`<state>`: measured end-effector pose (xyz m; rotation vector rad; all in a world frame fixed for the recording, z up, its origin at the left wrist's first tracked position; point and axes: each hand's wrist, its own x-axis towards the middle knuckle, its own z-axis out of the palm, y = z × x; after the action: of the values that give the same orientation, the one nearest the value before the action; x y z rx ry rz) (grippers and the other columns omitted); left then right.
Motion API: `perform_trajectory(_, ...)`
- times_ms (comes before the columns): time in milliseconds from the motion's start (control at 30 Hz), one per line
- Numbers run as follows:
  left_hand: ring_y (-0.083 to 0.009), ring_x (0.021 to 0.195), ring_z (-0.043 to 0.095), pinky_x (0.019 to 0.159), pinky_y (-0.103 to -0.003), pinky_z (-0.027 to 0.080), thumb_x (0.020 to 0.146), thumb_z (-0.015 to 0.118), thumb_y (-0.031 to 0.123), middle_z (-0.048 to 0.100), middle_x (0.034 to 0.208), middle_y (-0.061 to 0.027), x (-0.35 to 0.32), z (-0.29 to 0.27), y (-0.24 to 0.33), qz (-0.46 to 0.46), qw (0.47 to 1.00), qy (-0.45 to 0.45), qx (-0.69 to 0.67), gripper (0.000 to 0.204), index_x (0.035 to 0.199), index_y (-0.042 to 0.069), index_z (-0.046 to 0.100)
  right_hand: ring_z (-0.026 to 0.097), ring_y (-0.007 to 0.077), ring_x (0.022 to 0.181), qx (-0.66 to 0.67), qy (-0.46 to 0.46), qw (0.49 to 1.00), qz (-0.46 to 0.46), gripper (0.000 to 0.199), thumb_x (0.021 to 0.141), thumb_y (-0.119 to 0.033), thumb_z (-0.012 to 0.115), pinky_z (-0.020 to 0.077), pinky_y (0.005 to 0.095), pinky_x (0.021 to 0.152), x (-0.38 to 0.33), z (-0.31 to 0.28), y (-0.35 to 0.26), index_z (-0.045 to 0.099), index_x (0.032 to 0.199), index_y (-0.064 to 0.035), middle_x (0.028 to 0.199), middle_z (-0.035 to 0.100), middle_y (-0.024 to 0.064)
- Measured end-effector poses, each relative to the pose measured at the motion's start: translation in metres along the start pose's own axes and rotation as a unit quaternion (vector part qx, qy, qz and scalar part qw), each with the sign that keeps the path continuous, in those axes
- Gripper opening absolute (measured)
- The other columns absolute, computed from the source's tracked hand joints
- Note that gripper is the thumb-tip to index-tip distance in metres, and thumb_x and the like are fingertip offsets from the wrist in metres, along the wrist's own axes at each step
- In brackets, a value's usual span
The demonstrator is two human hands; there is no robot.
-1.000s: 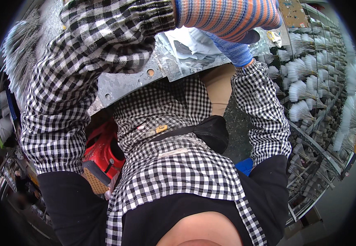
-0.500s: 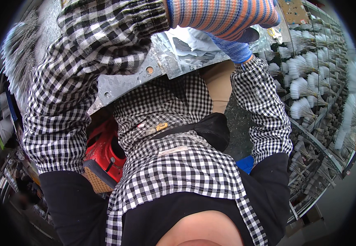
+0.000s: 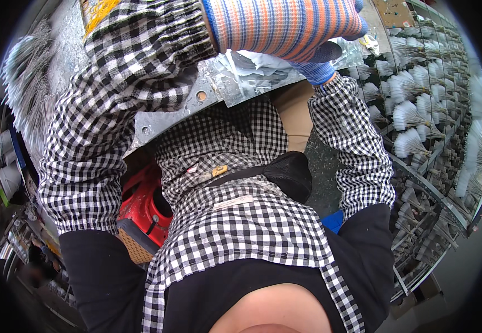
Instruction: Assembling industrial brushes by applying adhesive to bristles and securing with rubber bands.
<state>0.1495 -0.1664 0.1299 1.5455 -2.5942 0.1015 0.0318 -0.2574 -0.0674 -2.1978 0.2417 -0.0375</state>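
My left hand (image 3: 288,28), in a knitted glove striped orange, blue and white, reaches across the bench at the top of the view. Its fingers look bent in, and a dark grey thumb tip shows beneath them. Whatever they may grip is out of sight. Behind and below it is my right hand (image 3: 316,72), in a blue knitted glove; the left hand covers its fingers. Under both hands, crumpled pale sheeting (image 3: 252,65) lies on the metal bench top (image 3: 169,114).
Racks of white bristle tufts (image 3: 413,105) on wire stems fill the right side. A bundle of similar stems (image 3: 24,83) stands at the far left. Yellow strands (image 3: 101,14) lie by my left sleeve. A red stool-like object (image 3: 144,205) sits below the bench.
My left hand has shifted to the left. The right hand has moved slightly left and up, and less of it shows. Yellow strands have come into view at the upper left.
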Motion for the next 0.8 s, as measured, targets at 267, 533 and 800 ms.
perform_trajectory(267, -0.0281, 0.103, 0.066, 0.087, -0.043, 0.056, 0.083, 0.075, 0.024, 0.065, 0.098, -0.0078, -0.0016, 0.0021, -0.0028, 0.016, 0.999, 0.049, -0.017, 0.022, 0.097, 0.008, 0.070, 0.047, 0.0245, 0.139, 0.004, 0.003, 1.000, 0.005, 0.056, 0.105, -0.032, 0.060, 0.0409, 0.0392, 0.118, 0.0001, 0.0004, -0.0025, 0.039, 0.154, -0.0135, 0.152, 0.047, 0.0109)
perform_trajectory(533, -0.0311, 0.092, 0.068, 0.078, -0.044, 0.057, 0.082, 0.078, 0.022, 0.067, 0.098, -0.0103, 0.0026, -0.0011, -0.0010, -0.020, 0.999, 0.012, -0.043, 0.022, 0.097, 0.007, 0.069, 0.046, 0.0243, 0.140, 0.012, 0.008, 1.000, 0.010, 0.059, 0.105, -0.033, 0.060, 0.0404, 0.0390, 0.118, 0.0002, 0.0018, -0.0075, 0.036, 0.155, -0.0127, 0.153, 0.046, 0.0115)
perform_trajectory(800, -0.0304, 0.093, 0.068, 0.079, -0.044, 0.057, 0.085, 0.075, 0.024, 0.067, 0.099, -0.0085, 0.0041, -0.0013, 0.0014, -0.023, 0.999, 0.006, -0.043, 0.021, 0.098, 0.008, 0.070, 0.045, 0.0240, 0.141, 0.019, 0.008, 1.000, 0.013, 0.062, 0.105, -0.033, 0.061, 0.0400, 0.0387, 0.119, -0.0006, -0.0002, -0.0093, 0.033, 0.156, -0.0118, 0.153, 0.044, 0.0122)
